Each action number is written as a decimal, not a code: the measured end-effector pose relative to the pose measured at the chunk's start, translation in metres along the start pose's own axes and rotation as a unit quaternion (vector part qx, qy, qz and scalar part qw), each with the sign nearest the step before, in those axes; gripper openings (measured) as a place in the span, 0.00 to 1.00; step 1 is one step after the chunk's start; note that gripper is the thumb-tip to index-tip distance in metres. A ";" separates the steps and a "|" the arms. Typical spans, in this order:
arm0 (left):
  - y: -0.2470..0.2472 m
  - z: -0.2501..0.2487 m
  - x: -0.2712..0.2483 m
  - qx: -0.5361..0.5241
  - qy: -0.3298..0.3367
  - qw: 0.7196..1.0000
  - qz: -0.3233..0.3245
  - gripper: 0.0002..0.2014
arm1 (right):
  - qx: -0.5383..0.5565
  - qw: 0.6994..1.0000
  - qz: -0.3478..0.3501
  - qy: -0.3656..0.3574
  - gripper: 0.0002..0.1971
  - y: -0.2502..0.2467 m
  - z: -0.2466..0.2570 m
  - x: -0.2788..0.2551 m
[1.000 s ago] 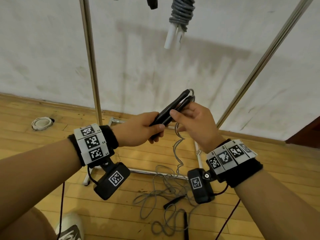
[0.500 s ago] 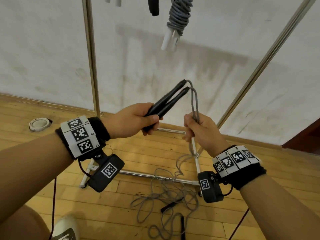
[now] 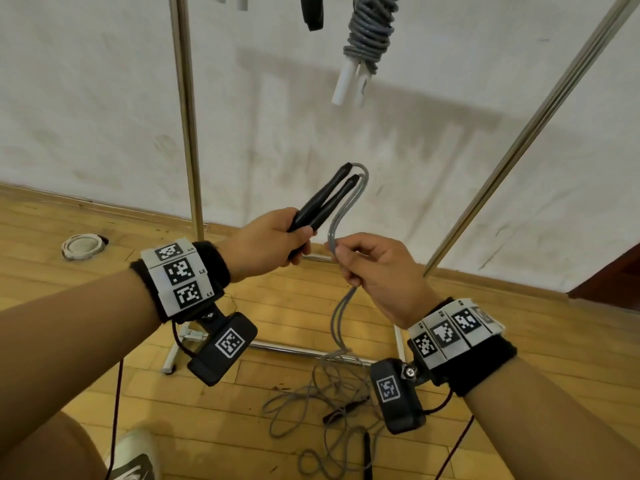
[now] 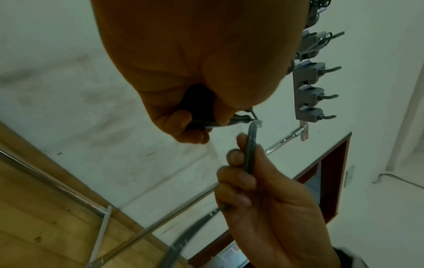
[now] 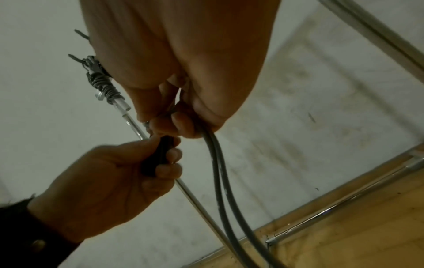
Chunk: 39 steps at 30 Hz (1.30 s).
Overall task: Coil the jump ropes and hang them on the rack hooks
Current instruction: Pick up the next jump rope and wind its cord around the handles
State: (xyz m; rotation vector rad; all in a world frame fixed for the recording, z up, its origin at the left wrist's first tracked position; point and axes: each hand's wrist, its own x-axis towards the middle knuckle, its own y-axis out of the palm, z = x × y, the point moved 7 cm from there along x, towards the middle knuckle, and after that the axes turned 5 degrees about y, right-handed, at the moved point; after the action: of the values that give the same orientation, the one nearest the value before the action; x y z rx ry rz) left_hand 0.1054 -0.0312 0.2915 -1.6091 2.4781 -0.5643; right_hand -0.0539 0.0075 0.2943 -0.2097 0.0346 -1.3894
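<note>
My left hand grips the two black handles of a grey jump rope, held together and pointing up and right. The doubled grey cord arcs from the handle tips down into my right hand, which pinches it just right of the left hand. Below that hand the cord hangs to a loose pile on the floor. In the right wrist view both strands leave my fist downward. The rack's hooks show in the left wrist view.
A coiled grey rope with white handles hangs from the rack above, beside a black one. Chrome rack uprights and a slanted bar stand ahead; the base rail lies on the wooden floor. Another black-handled rope lies below. My shoe shows at the bottom left.
My right hand left the handles and slid down the doubled cord, now pinching it lower. The left hand kept the handles and tilted them upward.
</note>
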 end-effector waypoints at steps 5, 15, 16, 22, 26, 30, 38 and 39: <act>0.022 -0.009 -0.009 -0.100 -0.004 0.992 0.071 0.08 | 0.010 0.999 -0.009 0.034 0.07 0.007 -0.005 0.003; 0.026 -0.018 -0.015 -0.013 0.044 0.997 0.056 0.17 | -0.003 0.998 0.001 0.058 0.10 0.010 -0.013 0.003; 0.025 -0.018 -0.015 -0.015 0.043 0.998 0.049 0.18 | -0.016 0.998 -0.006 0.054 0.11 0.009 -0.012 0.002; 0.015 -0.018 -0.011 -0.023 0.020 0.999 -0.011 0.18 | 0.013 0.998 0.043 0.042 0.05 0.014 -0.010 -0.005; 0.005 -0.015 -0.011 0.009 0.011 1.000 -0.021 0.17 | 0.000 0.997 0.052 0.055 0.06 0.009 -0.022 -0.010; 0.010 -0.022 -0.016 0.004 0.030 0.998 0.055 0.19 | -0.094 0.991 0.055 0.072 0.18 0.001 -0.041 -0.014; 0.032 -0.025 -0.031 0.102 0.037 0.964 0.244 0.17 | -0.331 0.935 0.117 0.048 0.10 -0.015 -0.053 -0.016; 0.036 -0.025 -0.034 0.136 0.043 0.953 0.266 0.16 | -0.327 0.936 0.114 0.066 0.08 -0.020 -0.057 -0.017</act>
State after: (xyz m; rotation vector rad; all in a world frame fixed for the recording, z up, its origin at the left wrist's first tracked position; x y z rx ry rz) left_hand 0.0817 0.0184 0.2978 -0.7838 2.5945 -0.8479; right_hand -0.0848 0.0137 0.2404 -0.6459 0.6213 -1.1173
